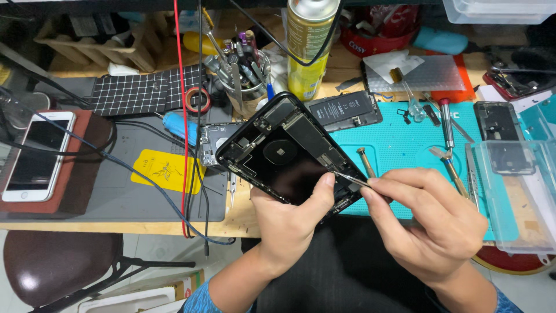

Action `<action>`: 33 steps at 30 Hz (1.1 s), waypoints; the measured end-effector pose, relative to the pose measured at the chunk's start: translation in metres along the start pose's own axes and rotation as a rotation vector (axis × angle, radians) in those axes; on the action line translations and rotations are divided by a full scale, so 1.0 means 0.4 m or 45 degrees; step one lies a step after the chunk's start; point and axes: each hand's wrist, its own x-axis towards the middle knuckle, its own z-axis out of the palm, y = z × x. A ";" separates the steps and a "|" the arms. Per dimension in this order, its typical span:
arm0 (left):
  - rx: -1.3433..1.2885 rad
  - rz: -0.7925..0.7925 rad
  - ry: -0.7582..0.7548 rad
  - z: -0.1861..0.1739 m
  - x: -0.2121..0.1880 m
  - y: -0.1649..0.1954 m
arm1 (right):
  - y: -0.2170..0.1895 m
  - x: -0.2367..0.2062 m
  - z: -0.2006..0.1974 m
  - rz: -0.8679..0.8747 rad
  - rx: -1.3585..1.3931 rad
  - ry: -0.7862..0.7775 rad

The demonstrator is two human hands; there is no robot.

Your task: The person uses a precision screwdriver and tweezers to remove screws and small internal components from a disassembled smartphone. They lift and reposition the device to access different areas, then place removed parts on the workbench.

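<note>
Holding an opened black phone (286, 153) at frame centre, left hand (286, 223) fingers wrapped round its lower edge; right hand (431, 223) pinching tweezers (351, 179), tips inside phone, above teal mat (399, 145)

Glossy black phone shell (289, 153) — thin bare-metal tweezers (350, 179) (matt teal rubbery mat (399, 145))

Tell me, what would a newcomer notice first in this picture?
At the centre, the left hand holds an opened black phone, while the right hand pokes tweezers into its lower edge. Behind stands a yellow spray can; a white phone lies far left.
</note>
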 end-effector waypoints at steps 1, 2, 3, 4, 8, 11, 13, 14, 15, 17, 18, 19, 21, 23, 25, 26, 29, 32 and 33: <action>-0.010 -0.008 0.001 0.000 0.000 0.001 | -0.001 0.000 0.000 0.015 0.000 -0.005; -0.020 -0.017 0.001 -0.001 -0.002 0.002 | -0.004 -0.002 -0.001 0.031 -0.001 -0.008; -0.030 -0.024 0.000 -0.001 -0.002 0.003 | -0.005 -0.002 -0.002 0.045 -0.002 -0.012; -0.021 -0.013 -0.003 -0.001 -0.002 0.003 | -0.005 -0.002 -0.002 0.040 0.001 -0.013; 0.006 0.011 -0.002 0.000 -0.001 0.003 | -0.004 -0.001 -0.002 0.031 -0.010 -0.016; 0.020 0.019 0.003 0.001 -0.002 0.001 | -0.004 -0.002 -0.002 0.032 -0.008 -0.018; 0.022 0.018 0.008 0.000 -0.002 0.000 | -0.003 -0.002 -0.002 0.033 0.004 -0.019; 0.018 0.014 0.013 0.000 -0.002 0.000 | -0.003 -0.002 -0.001 0.034 0.010 -0.020; 0.015 0.009 0.018 -0.001 -0.002 0.000 | -0.003 -0.002 -0.001 0.036 0.017 -0.020; 0.002 0.001 0.019 -0.001 -0.003 0.000 | -0.003 -0.003 -0.001 0.039 0.024 -0.020; -0.004 -0.002 0.019 0.000 0.000 0.001 | -0.002 -0.001 -0.001 0.040 0.027 -0.018; 0.001 0.001 0.013 0.000 -0.001 0.001 | -0.002 -0.001 -0.001 0.039 0.029 -0.014; 0.010 0.008 0.001 0.001 0.000 0.000 | -0.004 -0.001 0.000 0.037 0.033 -0.005; -0.007 -0.009 0.008 0.003 -0.001 -0.001 | -0.005 -0.001 -0.001 0.038 0.031 -0.018; -0.015 -0.017 0.012 0.003 -0.001 -0.002 | -0.005 -0.001 -0.002 0.040 0.031 -0.023; -0.014 -0.016 0.014 0.003 0.000 -0.001 | -0.006 0.000 -0.002 0.042 0.032 -0.022; 0.017 0.010 0.001 0.001 0.002 0.003 | -0.004 0.003 -0.002 0.035 0.023 -0.022; -0.002 -0.013 -0.002 0.000 0.001 0.005 | -0.005 0.004 -0.002 0.034 0.019 -0.024; -0.018 -0.030 0.000 -0.001 0.001 0.005 | -0.005 0.004 -0.003 0.035 0.020 -0.025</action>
